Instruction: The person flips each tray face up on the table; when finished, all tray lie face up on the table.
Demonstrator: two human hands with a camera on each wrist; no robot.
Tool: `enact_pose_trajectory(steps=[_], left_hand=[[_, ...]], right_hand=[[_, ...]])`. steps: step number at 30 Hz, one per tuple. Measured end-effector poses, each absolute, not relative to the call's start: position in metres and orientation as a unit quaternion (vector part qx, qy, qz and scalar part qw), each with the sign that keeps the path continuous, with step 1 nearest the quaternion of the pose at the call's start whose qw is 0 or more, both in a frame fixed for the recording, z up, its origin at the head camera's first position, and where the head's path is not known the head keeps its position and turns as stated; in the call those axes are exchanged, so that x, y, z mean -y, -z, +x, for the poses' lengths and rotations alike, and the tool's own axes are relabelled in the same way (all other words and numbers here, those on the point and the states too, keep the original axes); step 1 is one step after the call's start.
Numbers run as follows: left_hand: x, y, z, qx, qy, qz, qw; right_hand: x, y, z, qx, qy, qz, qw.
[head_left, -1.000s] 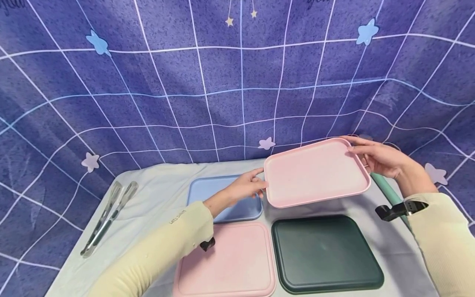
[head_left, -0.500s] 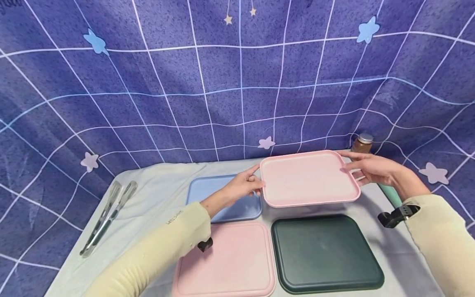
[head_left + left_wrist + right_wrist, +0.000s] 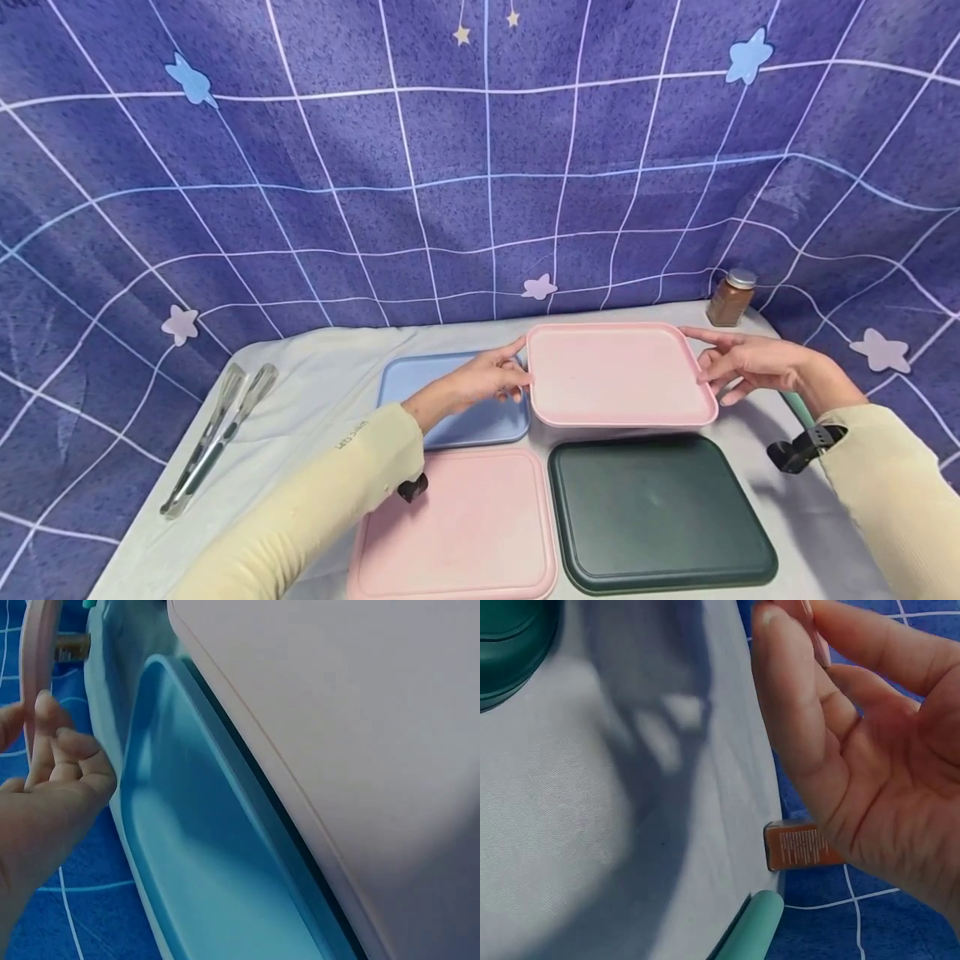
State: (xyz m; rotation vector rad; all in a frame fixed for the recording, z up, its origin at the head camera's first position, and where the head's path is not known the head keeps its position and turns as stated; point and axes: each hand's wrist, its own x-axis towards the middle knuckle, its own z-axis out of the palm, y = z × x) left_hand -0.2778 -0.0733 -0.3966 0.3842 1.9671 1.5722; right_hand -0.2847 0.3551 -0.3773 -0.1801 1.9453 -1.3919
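Observation:
A pink tray (image 3: 618, 375) with a raised rim is held between both hands behind the dark green tray (image 3: 663, 512). My left hand (image 3: 483, 382) pinches its left edge, thumb and fingertips at the rim, and passes over the blue tray (image 3: 450, 425). On the opposite side my right hand (image 3: 750, 364) grips the right edge, with the thumb on the near side. In the left wrist view the held tray (image 3: 39, 667) appears edge-on between thumb and fingers. Only a corner of it shows in the right wrist view, pinched by the right hand (image 3: 877, 742).
A second pink tray (image 3: 457, 525) lies in front of the blue one, under the left sleeve. Metal tongs (image 3: 221, 442) rest at the left. A brown jar with a silver lid (image 3: 731, 298) stands at the back right corner, near a green cylindrical object (image 3: 754, 926).
The held pink tray has come down and a little left, and its right side has levelled from a tilt. The right hand moved down with it, uncovering the jar.

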Motion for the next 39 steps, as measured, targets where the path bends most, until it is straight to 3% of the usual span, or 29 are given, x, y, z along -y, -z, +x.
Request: enact_pose_trajectory(steps=[5, 20, 39], left_hand=[[0.075, 0.4, -0.28, -0.734, -0.581, 0.152, 0.319], [0.068, 0.414, -0.281, -0.754, -0.544, 0.135, 0.342], [0.057, 0.417, -0.283, -0.784, -0.505, 0.093, 0.348]], right_hand=[[-0.356, 0.382, -0.287, -0.764, 0.543, -0.058, 0.343], [-0.355, 0.397, -0.287, -0.769, 0.51, -0.058, 0.381], [-0.349, 0.423, -0.3, -0.77, 0.516, -0.037, 0.374]])
